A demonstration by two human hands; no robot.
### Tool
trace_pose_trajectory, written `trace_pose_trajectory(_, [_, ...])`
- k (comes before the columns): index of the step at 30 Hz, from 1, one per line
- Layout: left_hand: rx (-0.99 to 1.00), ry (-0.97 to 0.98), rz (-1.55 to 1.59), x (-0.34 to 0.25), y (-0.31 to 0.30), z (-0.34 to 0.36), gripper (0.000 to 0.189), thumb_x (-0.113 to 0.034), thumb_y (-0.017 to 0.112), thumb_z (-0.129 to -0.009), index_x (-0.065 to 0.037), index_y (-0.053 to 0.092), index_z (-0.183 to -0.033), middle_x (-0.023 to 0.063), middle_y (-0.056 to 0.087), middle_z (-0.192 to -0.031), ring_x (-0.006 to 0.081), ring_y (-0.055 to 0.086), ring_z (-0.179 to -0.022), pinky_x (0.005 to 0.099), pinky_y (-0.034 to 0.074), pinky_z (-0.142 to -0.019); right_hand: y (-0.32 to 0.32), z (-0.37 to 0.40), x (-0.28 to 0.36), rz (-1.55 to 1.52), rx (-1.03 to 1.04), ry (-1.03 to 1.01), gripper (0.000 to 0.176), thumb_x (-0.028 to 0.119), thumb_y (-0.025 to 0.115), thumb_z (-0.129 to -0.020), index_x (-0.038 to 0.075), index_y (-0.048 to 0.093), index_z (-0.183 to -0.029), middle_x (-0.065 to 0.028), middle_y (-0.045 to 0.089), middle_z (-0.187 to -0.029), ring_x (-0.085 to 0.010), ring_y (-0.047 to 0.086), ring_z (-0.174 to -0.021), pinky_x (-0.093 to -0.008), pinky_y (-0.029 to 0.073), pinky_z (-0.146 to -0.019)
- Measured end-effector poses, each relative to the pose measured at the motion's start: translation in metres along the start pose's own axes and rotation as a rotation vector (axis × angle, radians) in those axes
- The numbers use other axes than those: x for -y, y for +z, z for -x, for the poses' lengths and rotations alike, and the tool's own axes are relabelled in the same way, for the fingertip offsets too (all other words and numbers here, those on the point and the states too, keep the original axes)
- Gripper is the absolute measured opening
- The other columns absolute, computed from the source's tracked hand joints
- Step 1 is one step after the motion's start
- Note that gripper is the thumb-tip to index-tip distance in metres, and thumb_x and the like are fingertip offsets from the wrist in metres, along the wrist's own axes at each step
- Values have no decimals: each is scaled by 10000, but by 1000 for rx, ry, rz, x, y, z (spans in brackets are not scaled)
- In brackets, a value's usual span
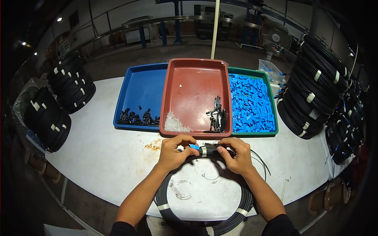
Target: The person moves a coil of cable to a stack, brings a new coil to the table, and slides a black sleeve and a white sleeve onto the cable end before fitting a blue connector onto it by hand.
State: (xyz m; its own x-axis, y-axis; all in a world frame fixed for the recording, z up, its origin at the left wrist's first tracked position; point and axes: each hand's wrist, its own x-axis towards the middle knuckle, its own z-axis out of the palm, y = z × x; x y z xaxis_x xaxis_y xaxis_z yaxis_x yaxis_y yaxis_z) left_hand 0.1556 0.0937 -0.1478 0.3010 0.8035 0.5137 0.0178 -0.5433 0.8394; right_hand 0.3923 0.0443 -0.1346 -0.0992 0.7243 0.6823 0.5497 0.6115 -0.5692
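Note:
A coil of black cable (247,196), bound with pale tape bands, lies at the table's front edge. At the coil's top, my left hand (177,151) pinches a small blue piece (194,146) between thumb and fingers. My right hand (236,153) is closed on a black cable end (211,145) just right of the blue piece, with a small gap between the two. A loose length of cable curves out to the right of my right hand.
Behind the hands stand a blue tray (141,70) with black parts, a red tray (197,63) with clear and black pieces, and a green tray (274,102) full of blue pieces. Stacked black coils flank the white table (98,157) on both sides.

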Motion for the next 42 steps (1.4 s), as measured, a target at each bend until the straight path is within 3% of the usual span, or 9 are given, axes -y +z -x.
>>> trace_pose_trajectory(13, [8,87,-135,1,-3,1,248,-61,908,-737,4,716,-880,93,756,-820,123,704,-730,258,574,-689,1,0,-3,16,40,-128,123,94,788,-798,27,725,-879,-101,705,-737,-248,638,-608,-349,467,-603])
trace_pose_trajectory(20, [51,107,-167,-3,-1,1,254,-104,915,-741,1,727,-875,85,755,-808,124,705,-706,249,571,-663,0,0,2,8,99,-103,112,106,780,-812,33,728,-879,-103,708,-742,-259,654,-622,-357,497,-624])
trace_pose_trajectory(25, [185,161,-233,-6,0,3,316,-150,936,-711,0,748,-916,83,759,-812,122,692,-669,247,568,-640,2,1,1,46,190,-161,136,129,770,-843,47,725,-942,-105,718,-791,-280,665,-664,-379,516,-657])
trace_pose_trajectory(32, [111,238,-239,-4,-1,0,300,-113,887,-751,-8,779,-1011,116,769,-833,159,715,-646,266,568,-612,-2,0,1,105,157,-140,165,115,802,-821,38,736,-951,-105,704,-778,-273,653,-679,-356,500,-642])
trace_pose_trajectory(36, [152,173,-207,-5,2,4,190,-86,854,-793,-2,792,-952,117,759,-758,144,710,-606,248,547,-549,1,1,-1,113,199,-174,159,105,778,-835,36,701,-956,-109,684,-789,-293,657,-704,-381,510,-664])
trace_pose_trajectory(42, [162,199,-188,-10,5,3,207,-92,880,-770,-3,791,-935,106,758,-747,128,699,-591,239,532,-528,0,1,4,81,232,-165,184,71,780,-825,21,658,-953,-123,688,-817,-309,666,-716,-396,525,-677])
